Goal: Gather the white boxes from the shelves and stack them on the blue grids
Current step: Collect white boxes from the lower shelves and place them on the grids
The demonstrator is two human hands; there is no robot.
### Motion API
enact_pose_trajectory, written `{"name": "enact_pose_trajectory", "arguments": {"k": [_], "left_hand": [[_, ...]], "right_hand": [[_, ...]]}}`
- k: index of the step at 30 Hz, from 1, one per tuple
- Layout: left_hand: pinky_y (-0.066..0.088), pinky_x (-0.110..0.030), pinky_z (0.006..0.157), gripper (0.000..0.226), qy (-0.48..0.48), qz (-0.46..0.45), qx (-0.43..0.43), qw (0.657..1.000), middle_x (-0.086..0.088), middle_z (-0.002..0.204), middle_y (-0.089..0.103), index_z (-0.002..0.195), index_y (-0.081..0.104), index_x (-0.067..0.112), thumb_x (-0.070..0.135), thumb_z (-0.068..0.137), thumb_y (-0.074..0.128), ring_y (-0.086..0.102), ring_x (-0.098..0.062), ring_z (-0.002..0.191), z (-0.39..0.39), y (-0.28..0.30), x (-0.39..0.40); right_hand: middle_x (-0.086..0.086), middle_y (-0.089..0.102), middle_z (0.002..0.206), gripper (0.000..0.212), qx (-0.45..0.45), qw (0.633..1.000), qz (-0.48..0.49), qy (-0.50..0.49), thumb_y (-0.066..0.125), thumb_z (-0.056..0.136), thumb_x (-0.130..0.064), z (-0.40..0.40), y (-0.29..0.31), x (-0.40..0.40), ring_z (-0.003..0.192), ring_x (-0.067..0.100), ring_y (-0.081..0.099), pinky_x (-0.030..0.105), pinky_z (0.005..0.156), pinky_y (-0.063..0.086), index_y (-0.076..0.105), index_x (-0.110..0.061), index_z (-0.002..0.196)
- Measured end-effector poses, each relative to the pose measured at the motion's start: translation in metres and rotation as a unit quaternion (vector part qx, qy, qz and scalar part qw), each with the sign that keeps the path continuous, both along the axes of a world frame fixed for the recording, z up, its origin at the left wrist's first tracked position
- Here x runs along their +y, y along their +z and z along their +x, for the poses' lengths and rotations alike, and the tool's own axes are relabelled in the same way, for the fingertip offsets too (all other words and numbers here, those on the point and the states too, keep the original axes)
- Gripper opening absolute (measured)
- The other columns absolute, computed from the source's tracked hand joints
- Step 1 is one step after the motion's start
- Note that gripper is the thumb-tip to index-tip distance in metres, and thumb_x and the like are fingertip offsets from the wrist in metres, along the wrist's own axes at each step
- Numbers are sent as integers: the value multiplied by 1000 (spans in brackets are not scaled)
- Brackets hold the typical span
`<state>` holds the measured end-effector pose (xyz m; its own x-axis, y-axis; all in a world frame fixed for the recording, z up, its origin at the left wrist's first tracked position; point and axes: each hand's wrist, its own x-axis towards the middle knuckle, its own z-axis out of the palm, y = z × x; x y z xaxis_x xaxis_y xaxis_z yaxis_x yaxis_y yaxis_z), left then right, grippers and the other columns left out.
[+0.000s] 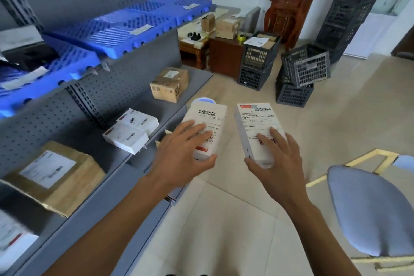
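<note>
My left hand [183,152] grips a white box with a barcode label [209,116], fingers over the top and thumb under its near end. My right hand [275,159] holds a second white labelled box [255,119] the same way. Both boxes hang over the floor just off the lower shelf's edge. Two more white boxes [132,129] lie together on the lower grey shelf [125,163]. Several blue grids [125,27] lie in a row on the upper shelf, some with strips of tape on them.
Brown cardboard boxes sit on the lower shelf: one at the far end [169,84], one nearer [53,175]. Dark plastic crates [304,67] stand on the tiled floor ahead. A blue-grey chair [371,210] is close on the right. A wooden cabinet [289,6] stands at the back.
</note>
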<state>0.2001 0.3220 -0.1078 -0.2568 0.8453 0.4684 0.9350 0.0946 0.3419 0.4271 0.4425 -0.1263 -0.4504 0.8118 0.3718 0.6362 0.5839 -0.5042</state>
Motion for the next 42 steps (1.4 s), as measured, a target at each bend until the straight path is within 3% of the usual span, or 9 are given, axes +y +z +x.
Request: {"name": "enact_pose_trajectory", "arguments": {"k": [6, 14, 18, 21, 29, 32, 35, 42], "left_hand": [[55, -53, 92, 58, 57, 76, 16, 995, 8, 137, 64, 122, 73, 24, 60, 78, 64, 51, -17, 135, -40, 33, 40], [54, -43, 99, 61, 131, 81, 40, 987, 16, 140, 60, 127, 70, 32, 68, 79, 58, 45, -9, 140, -119, 82, 78], [54, -50, 97, 60, 138, 88, 44, 986, 15, 141, 59, 127, 69, 33, 67, 78, 60, 45, -10, 140, -151, 99, 93], [53, -48, 101, 64, 152, 87, 51, 983, 12, 141, 60, 127, 70, 30, 68, 78, 57, 47, -12, 139, -165, 114, 100], [57, -47, 92, 58, 225, 158, 83, 958, 9, 138, 63, 125, 72, 25, 59, 80, 62, 53, -15, 132, -217, 143, 110], [58, -49, 87, 59, 281, 135, 79, 947, 12, 138, 62, 126, 71, 28, 63, 79, 60, 51, -12, 133, -238, 148, 115], [56, -49, 91, 62, 335, 109, 53, 934, 15, 140, 60, 126, 70, 31, 68, 77, 58, 48, -9, 134, -263, 151, 125], [51, -44, 100, 52, 429, 79, 32, 899, 15, 143, 57, 128, 68, 34, 59, 82, 69, 48, -10, 134, -308, 164, 146]], "right_hand": [[1, 41, 155, 64, 16, 995, 41, 92, 82, 77, -43, -58, 33, 69, 142, 32, 29, 57, 104, 38, 59, -23, 134], [2, 43, 153, 66, 61, 982, 94, 154, 73, 80, -55, -155, 84, 142, 139, 32, 33, 52, 108, 37, 59, -21, 135], [-2, 40, 156, 68, 81, 979, 91, 166, 77, 78, -50, -193, 101, 163, 144, 30, 27, 53, 115, 33, 58, -21, 138], [-2, 39, 156, 70, 95, 975, 89, 180, 79, 78, -47, -221, 112, 174, 145, 28, 26, 53, 115, 33, 58, -21, 139], [-3, 43, 154, 69, 137, 953, 75, 259, 77, 78, -49, -311, 152, 229, 144, 26, 32, 49, 116, 35, 58, -24, 139], [-1, 47, 151, 68, 149, 937, 80, 307, 75, 76, -51, -348, 157, 246, 141, 26, 36, 47, 115, 36, 60, -23, 137], [-3, 48, 150, 67, 135, 927, 70, 344, 73, 78, -53, -386, 161, 258, 140, 23, 37, 36, 114, 32, 61, -24, 137], [-3, 46, 152, 64, 113, 899, 54, 419, 76, 82, -48, -467, 166, 275, 143, 26, 31, 46, 111, 37, 59, -24, 139]]}}
